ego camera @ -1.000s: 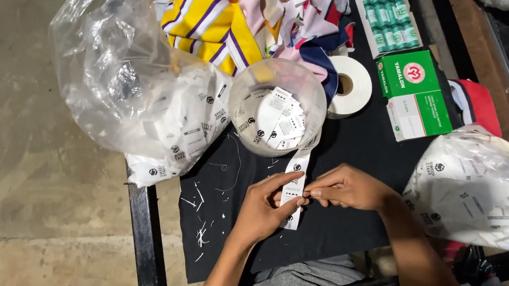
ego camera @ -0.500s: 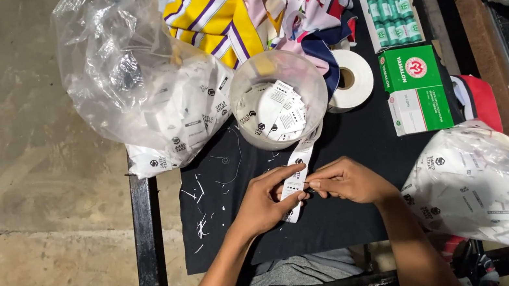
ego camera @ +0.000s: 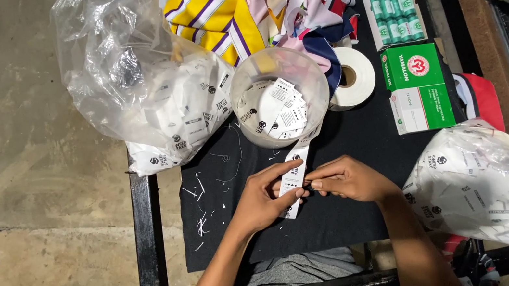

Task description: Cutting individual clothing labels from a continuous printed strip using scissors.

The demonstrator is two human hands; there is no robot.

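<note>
Both hands, left hand (ego camera: 262, 198) and right hand (ego camera: 344, 180), pinch the white label strip (ego camera: 292, 180) — best kept taut, fingertips close together.

Bare concrete floor (ego camera: 21, 160), black worktable (ego camera: 357, 129)

White label strip (ego camera: 293, 177), black cloth (ego camera: 342, 210), green box (ego camera: 417, 85), yellow-striped fabric (ego camera: 211, 14).

Both bare forearms rise from the bottom edge of the frame and converge just below its centre. The left hand (ego camera: 262, 198) is curled, thumb and forefinger stretched rightward in a pinch. The right hand (ego camera: 348, 180) lies knuckles up, fingers bunched and pointing left. The fingertips (ego camera: 314, 185) of the two hands nearly meet.
</note>
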